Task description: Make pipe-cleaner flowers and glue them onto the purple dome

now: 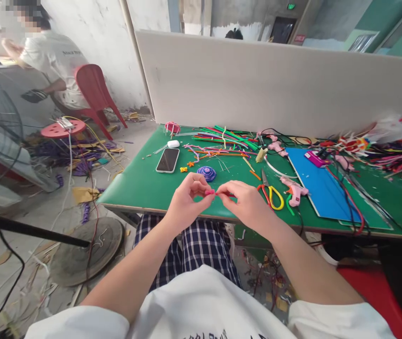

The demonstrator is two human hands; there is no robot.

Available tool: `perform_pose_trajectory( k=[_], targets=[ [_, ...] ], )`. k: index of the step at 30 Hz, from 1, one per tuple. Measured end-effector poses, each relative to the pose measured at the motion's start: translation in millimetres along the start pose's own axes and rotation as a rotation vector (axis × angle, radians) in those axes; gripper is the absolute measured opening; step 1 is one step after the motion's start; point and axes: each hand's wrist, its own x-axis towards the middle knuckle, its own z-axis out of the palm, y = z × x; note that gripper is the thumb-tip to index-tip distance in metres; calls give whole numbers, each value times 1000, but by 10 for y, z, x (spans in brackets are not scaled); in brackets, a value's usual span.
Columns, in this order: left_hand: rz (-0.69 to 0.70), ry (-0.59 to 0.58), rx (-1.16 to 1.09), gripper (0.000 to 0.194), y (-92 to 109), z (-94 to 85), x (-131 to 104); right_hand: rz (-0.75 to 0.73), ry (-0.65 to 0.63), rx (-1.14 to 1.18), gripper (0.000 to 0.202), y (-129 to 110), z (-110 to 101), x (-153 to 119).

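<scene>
Over the front edge of the green table [140, 181], my left hand [190, 200] pinches a small pink-red piece [209, 192] between thumb and fingers. My right hand [241, 202] meets it from the right, its thumb and fingertips closed on the other end of the same piece. The piece is too small to make out in detail. Just beyond my fingertips lies a purple and blue coiled disc [207, 173]. Two small orange and yellow pieces [187, 167] lie left of the disc.
A phone [168, 160] and white case [173, 144] lie at left. Scissors [271, 195], a pink glue gun [293, 190], a blue board [323, 183] and cables are at right. Colored stems [222, 136] lie behind. A person [57, 61] sits at far left.
</scene>
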Motion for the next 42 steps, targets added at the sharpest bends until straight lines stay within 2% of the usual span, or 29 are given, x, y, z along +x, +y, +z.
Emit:
perform_pose_trajectory(
  k=[3,7,12,16,20,24,27,30,36,42],
  targets=[
    [-86,-20,-97,27,64,0,-31,-3,-12,69,10,-20,-31,-32],
    [-212,-77,-275,32,105,-41,-7,-5,-89,243,12,-29,-97,-3],
    [-366,-157,-508,36,68,-91,82,40,-165,368,14,-2,-156,77],
    [-429,-131,-582,36,3,-200,162,40,-152,371,14,64,-77,210],
    [-442,-88,-649,37,-63,-403,251,-27,-66,320,12,47,125,437],
    [-403,-31,-721,33,-30,-614,358,-28,35,433,12,-44,356,700],
    [-300,55,-646,30,69,-758,444,-157,171,361,10,-101,449,892],
    [-236,59,-557,30,162,-884,557,-298,260,260,11,-131,446,1074],
    [-176,6,-496,29,152,-981,890,-350,305,195,14,-49,373,1356],
    [-149,11,-514,32,-7,-1000,1046,-239,249,324,15,103,432,1520]
  ],
)
